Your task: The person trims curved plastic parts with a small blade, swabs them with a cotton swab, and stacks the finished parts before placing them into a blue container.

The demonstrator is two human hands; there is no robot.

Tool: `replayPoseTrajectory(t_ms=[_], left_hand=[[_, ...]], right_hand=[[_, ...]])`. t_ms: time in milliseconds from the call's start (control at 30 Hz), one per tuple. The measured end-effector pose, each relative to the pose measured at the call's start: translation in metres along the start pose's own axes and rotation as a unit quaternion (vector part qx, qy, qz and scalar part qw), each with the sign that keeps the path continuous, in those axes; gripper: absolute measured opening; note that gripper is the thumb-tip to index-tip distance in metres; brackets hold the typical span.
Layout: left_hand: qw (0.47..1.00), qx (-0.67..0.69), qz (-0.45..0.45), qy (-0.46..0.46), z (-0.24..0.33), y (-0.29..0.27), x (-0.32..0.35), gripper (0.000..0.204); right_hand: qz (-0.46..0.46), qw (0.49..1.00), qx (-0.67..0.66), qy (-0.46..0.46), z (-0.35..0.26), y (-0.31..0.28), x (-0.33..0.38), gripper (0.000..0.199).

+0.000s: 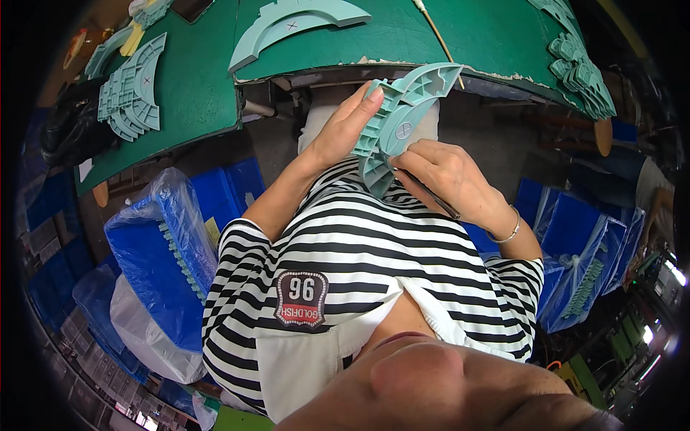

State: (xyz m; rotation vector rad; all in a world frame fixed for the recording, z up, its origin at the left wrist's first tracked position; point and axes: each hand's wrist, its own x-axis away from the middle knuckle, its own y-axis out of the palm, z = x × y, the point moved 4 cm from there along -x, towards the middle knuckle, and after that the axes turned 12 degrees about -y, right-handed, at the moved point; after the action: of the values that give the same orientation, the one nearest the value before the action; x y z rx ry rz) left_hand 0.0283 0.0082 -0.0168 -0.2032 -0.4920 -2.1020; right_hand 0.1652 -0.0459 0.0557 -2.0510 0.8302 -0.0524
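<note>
In front of my chest I hold a curved, pale green plastic part (411,115) with ribs and open cells along one side and a small round mark on its smooth face. My left hand (350,123) grips its ribbed left edge, fingers pointing up along it. My right hand (443,172) is closed around a slim dark tool (431,195), whose back end sticks out below the fingers. Its front end is hidden by my fingers at the part's lower right edge, so I cannot tell its exact kind.
A green worktable (194,79) with a chipped edge carries another curved part (295,27), stacked parts (134,90) on the left, a pile (578,72) on the right and a thin wooden stick (437,32). Plastic-lined blue bins (162,258) with parts stand on both sides.
</note>
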Motion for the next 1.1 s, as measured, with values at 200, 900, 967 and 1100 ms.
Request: replayPoseTrajectory(t_ms=[200,900,967,1100], left_hand=[[1.000,0.017,-0.001,-0.005,-0.002,-0.001,-0.006,0.046],[0.967,0.237,0.085,0.036,0.026,-0.029,-0.016,0.038],[0.983,0.176,0.055,0.023,0.027,-0.026,-0.013,0.047],[0.990,0.135,0.036,0.032,0.031,-0.023,-0.010,0.051]], right_hand=[[0.005,0.999,0.047,-0.014,-0.001,0.005,-0.003,0.013],[0.095,0.969,0.198,-0.115,0.012,-0.009,-0.027,0.016],[0.063,0.984,0.123,-0.109,0.011,-0.016,-0.027,0.022],[0.100,0.985,0.087,-0.112,0.011,-0.025,-0.024,0.020]])
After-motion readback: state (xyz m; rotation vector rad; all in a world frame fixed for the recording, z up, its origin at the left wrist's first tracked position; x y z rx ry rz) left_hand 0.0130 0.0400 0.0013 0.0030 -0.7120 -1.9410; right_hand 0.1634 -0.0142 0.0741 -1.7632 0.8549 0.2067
